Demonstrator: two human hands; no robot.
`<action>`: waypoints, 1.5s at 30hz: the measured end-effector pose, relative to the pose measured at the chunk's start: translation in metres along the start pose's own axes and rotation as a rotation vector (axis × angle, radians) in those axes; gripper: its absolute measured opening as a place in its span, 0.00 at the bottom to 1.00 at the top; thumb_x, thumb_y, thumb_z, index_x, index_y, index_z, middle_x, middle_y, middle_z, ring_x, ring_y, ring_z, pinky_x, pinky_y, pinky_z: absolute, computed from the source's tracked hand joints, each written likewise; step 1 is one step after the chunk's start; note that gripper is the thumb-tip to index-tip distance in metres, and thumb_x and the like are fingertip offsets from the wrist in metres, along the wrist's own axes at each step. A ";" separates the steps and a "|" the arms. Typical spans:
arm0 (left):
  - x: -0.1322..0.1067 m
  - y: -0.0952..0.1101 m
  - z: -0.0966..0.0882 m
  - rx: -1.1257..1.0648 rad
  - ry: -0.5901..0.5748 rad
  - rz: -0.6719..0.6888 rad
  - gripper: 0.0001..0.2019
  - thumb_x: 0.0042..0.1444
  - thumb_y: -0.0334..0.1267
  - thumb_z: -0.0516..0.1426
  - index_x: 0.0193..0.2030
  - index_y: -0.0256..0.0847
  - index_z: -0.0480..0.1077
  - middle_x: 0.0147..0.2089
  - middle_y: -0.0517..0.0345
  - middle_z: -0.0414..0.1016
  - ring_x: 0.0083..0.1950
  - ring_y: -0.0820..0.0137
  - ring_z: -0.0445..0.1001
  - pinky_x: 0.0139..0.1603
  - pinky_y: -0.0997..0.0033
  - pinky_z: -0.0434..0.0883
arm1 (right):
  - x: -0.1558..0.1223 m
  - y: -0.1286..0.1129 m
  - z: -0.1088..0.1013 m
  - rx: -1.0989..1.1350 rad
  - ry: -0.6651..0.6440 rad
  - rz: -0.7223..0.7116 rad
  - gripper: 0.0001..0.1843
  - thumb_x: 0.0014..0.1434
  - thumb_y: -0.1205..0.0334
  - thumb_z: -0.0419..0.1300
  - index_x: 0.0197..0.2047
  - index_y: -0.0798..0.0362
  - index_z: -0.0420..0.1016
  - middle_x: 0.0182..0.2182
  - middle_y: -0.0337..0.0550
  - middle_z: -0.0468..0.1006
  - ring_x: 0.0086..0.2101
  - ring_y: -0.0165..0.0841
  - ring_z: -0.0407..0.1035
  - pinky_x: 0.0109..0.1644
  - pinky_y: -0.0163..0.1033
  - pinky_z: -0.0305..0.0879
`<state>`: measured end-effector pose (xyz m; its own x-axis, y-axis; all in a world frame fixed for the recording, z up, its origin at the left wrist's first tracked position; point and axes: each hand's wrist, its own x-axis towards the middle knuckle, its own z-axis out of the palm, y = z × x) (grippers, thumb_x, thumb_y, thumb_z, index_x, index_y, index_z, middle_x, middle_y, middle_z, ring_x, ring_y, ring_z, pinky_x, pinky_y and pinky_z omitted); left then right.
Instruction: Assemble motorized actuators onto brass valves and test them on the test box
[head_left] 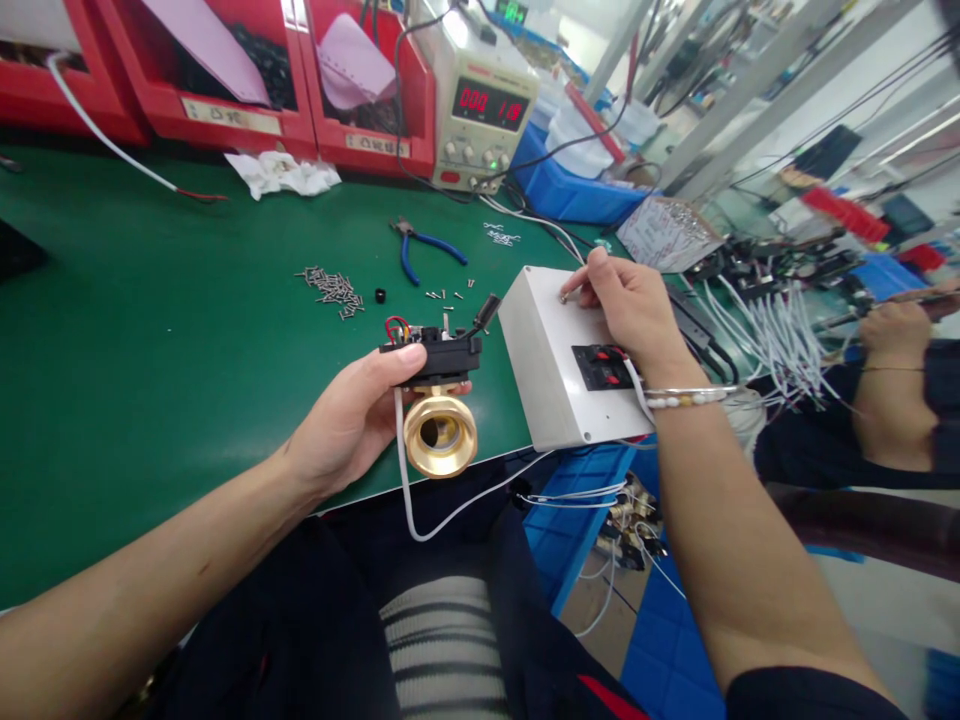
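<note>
The left hand point(352, 420) is closed around a brass fitting point(440, 433), thumb across the black housing point(435, 355) on top. It is held just above the near edge of the green mat point(150, 330), bore facing the camera. Its white cable point(409, 490) loops down towards the lap. Just to its right lies a white box point(551, 370), long axis running near to far. The right hand point(634, 305) rests on the box's far end, thumb and forefinger pinched on a small metal piece point(568, 296); switch or screw, it is too small to tell. The red-and-black terminal clips point(602, 366) sit nearer. Loose screws point(334, 287) and blue-handled pliers point(421, 248) lie farther back, well apart. A co-worker's hand point(896, 330) is far right.
</note>
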<state>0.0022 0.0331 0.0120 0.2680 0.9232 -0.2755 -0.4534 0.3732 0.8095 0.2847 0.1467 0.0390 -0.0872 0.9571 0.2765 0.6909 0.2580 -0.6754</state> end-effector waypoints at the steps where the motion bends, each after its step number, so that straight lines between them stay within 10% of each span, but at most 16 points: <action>1: 0.000 0.000 0.000 -0.018 -0.001 -0.008 0.22 0.47 0.49 0.68 0.44 0.35 0.78 0.38 0.46 0.84 0.34 0.61 0.81 0.34 0.66 0.77 | 0.000 0.000 0.000 0.017 0.004 0.001 0.43 0.62 0.21 0.50 0.30 0.54 0.80 0.24 0.42 0.71 0.27 0.29 0.66 0.35 0.38 0.61; 21: 0.001 -0.002 -0.002 -0.084 0.022 -0.059 0.22 0.46 0.51 0.71 0.42 0.34 0.81 0.37 0.44 0.86 0.35 0.63 0.83 0.35 0.72 0.80 | 0.000 0.007 0.002 0.146 0.025 0.004 0.50 0.56 0.14 0.46 0.30 0.56 0.83 0.24 0.45 0.73 0.28 0.29 0.68 0.35 0.36 0.64; 45: 0.003 0.000 0.000 -0.052 0.022 -0.037 0.20 0.56 0.51 0.60 0.45 0.34 0.74 0.37 0.44 0.83 0.34 0.60 0.81 0.36 0.66 0.78 | 0.000 0.003 0.001 0.146 0.014 0.035 0.37 0.63 0.25 0.55 0.26 0.50 0.81 0.25 0.48 0.73 0.28 0.36 0.67 0.39 0.46 0.64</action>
<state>0.0028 0.0358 0.0112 0.2665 0.9103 -0.3167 -0.4873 0.4108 0.7706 0.2859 0.1474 0.0357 -0.0538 0.9642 0.2595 0.5811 0.2416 -0.7771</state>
